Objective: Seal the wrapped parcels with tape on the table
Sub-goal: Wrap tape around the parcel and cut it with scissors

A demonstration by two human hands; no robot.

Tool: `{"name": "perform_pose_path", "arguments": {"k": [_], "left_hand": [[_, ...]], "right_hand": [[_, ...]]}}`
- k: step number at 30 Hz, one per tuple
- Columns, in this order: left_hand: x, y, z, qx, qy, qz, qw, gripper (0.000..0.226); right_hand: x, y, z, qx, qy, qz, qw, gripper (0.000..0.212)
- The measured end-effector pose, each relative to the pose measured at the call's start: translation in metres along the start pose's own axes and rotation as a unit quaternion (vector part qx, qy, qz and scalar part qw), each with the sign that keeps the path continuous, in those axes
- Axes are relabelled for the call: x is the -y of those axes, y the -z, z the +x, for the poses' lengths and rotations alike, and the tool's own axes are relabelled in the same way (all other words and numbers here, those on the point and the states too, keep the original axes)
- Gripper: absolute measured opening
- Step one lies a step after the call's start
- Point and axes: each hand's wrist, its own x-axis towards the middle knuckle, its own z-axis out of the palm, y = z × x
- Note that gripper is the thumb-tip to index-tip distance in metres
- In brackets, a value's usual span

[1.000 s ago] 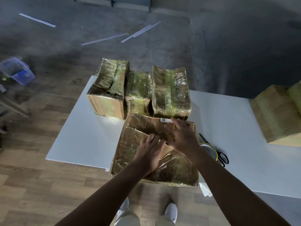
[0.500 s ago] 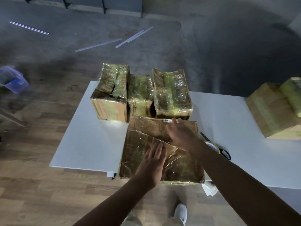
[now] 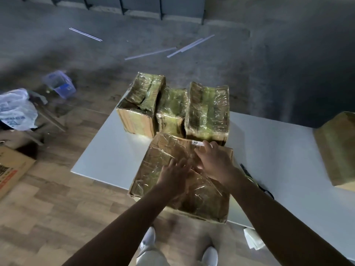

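The large flat cardboard parcel wrapped in clear film (image 3: pixel 159 162) lies at the centre of the frame, on the near part of the white table (image 3: pixel 111 156). Its near edge runs along the table's near edge. The left hand (image 3: pixel 173 174) lies on top of it with straight fingers spread and holds nothing, though it is blurred. The right hand (image 3: pixel 215 162) also rests flat and relaxed on the parcel, with its fingertips at a small white label (image 3: pixel 198 144) on the far edge.

Just behind the parcel and touching it, three upright film-wrapped bundles close off the far side: the left bundle (image 3: pixel 142 104), the lower middle bundle (image 3: pixel 172 110) and the right bundle (image 3: pixel 208 112). A thin dark tool (image 3: pixel 247 172) lies just right of the right forearm, mostly hidden. A plain brown box (image 3: pixel 336 146) stands at the right edge of the frame, well apart from the parcel.

Bare tabletop shows left of the parcel and between the tool and the brown box. On the floor at the left are a white plastic bag (image 3: pixel 15 110), a clear blue basket (image 3: pixel 59 86) and a printed carton (image 3: pixel 11 169). Pale strips (image 3: pixel 190 46) lie at the upper centre.
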Motion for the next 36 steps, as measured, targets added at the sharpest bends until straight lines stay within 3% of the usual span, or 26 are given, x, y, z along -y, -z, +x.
{"name": "perform_pose_path", "arguments": {"k": [8,12,15,19,22,25,28,36], "left_hand": [[-0.008,0.007,0.006,-0.038,0.036,0.019,0.998,0.046],[-0.013,-0.002,0.005,-0.030,0.058,0.008,0.998,0.053],[-0.024,-0.008,-0.001,-0.017,0.067,-0.010,0.998,0.066],[-0.047,-0.009,-0.007,-0.071,0.061,-0.020,0.995,0.049],[-0.078,-0.010,0.001,-0.102,0.017,-0.035,0.994,0.043],[-0.107,-0.014,0.015,-0.135,-0.013,-0.113,0.984,0.033],[-0.123,-0.022,0.026,-0.166,-0.019,-0.162,0.973,0.017],[-0.140,-0.023,0.033,-0.154,-0.035,-0.222,0.962,0.015]], "right_hand": [[-0.012,0.003,-0.004,-0.017,0.006,-0.010,1.000,0.056],[-0.017,-0.008,-0.007,-0.036,0.016,0.023,0.999,0.059],[-0.025,-0.020,-0.013,-0.081,0.022,0.119,0.989,0.052],[-0.044,-0.032,-0.041,-0.197,-0.040,0.266,0.943,0.035],[-0.070,-0.056,-0.073,-0.244,-0.151,0.255,0.923,0.028],[-0.089,-0.076,-0.097,-0.131,-0.293,0.242,0.915,0.031],[-0.095,-0.093,-0.107,-0.019,-0.336,0.205,0.919,0.034],[-0.107,-0.110,-0.109,-0.008,-0.354,0.232,0.906,0.024]]}}
